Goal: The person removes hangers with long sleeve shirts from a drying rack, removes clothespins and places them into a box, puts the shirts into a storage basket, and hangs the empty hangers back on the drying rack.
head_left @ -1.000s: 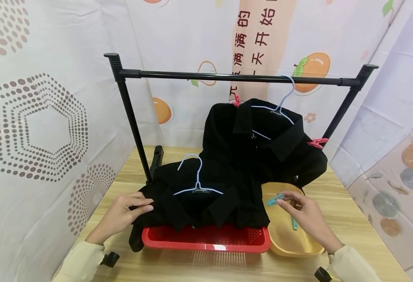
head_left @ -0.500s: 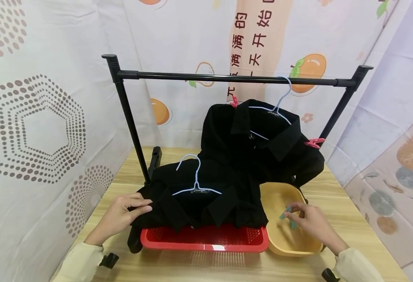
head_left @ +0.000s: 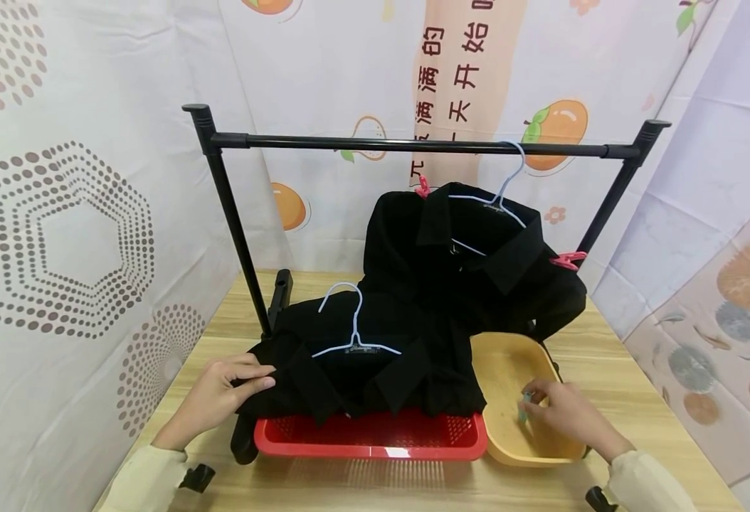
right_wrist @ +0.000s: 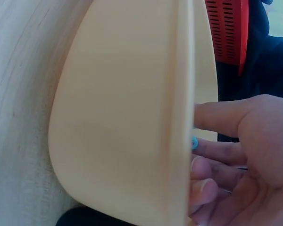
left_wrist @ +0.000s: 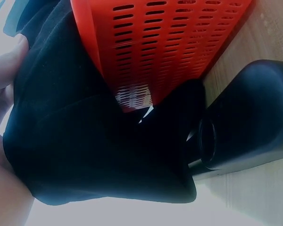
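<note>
My left hand [head_left: 230, 387] pinches the shoulder of a black collared shirt [head_left: 356, 384] between thumb and fingers. That shirt lies over a red basket [head_left: 375, 450], with a light-blue hanger [head_left: 357, 343] in its collar. In the left wrist view the black cloth [left_wrist: 99, 146] hangs from the fingers beside the basket. Inside a yellow basin [head_left: 499, 348] at the right, my right hand [head_left: 561, 409] pinches a teal clothespin [head_left: 525, 404]. The basin's wall hides part of those fingers in the right wrist view, where only a bit of the clothespin [right_wrist: 194, 142] shows.
A black garment rack [head_left: 362, 144] spans the table [head_left: 349, 480]. From its bar hangs a second black shirt [head_left: 509, 274] on a blue hanger [head_left: 509, 178], with pink clothespins [head_left: 567, 261] at its shoulders. The rack's foot [left_wrist: 254, 113] stands beside the basket.
My right hand has lowered the teal clothespin from above the yellow basin down into it. The left hand keeps its grip on the shirt, and the view has shifted slightly.
</note>
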